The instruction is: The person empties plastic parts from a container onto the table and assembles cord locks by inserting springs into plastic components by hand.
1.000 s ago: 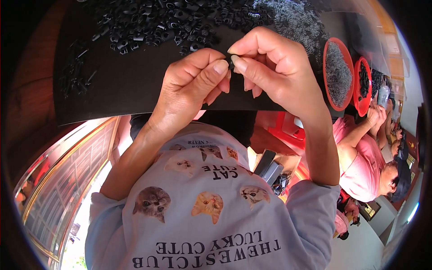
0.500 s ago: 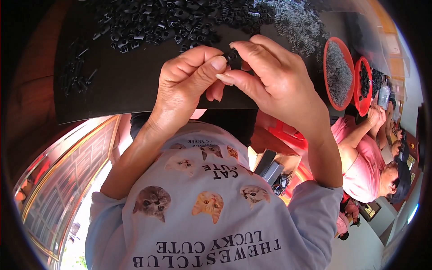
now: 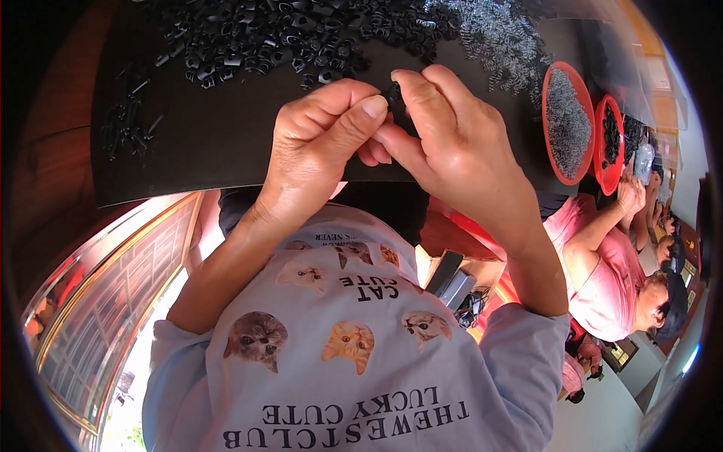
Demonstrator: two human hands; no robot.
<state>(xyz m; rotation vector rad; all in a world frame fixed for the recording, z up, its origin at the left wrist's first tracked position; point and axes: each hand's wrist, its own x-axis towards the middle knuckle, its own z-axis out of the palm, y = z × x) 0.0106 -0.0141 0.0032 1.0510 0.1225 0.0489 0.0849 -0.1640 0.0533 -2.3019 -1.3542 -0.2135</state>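
Above the near edge of the dark table (image 3: 203, 143), my two hands meet around a small black plastic part (image 3: 393, 96). My left hand (image 3: 320, 135) pinches it between thumb and forefinger, the other fingers curled below. From the other side, my right hand (image 3: 463, 139) closes on it with thumb and forefinger. Fingers cover most of the part, so its full shape is hidden. Just beyond the hands lies a wide heap of small black plastic parts (image 3: 263, 41). A pile of thin metal springs (image 3: 501, 49) is spread at the far right.
Thin black rod-like pieces (image 3: 129, 120) lie at the table's left. On the right stand a red bowl (image 3: 566, 180) of springs and a smaller red bowl (image 3: 607, 185) of black parts. Beyond them a co-worker in a pink top (image 3: 606, 290) sits with hands raised at the table.
Both hands have shifted slightly, still together on the black part. My right thumb has moved in closer against the left fingertips, and the right forefinger has bent more over the part.
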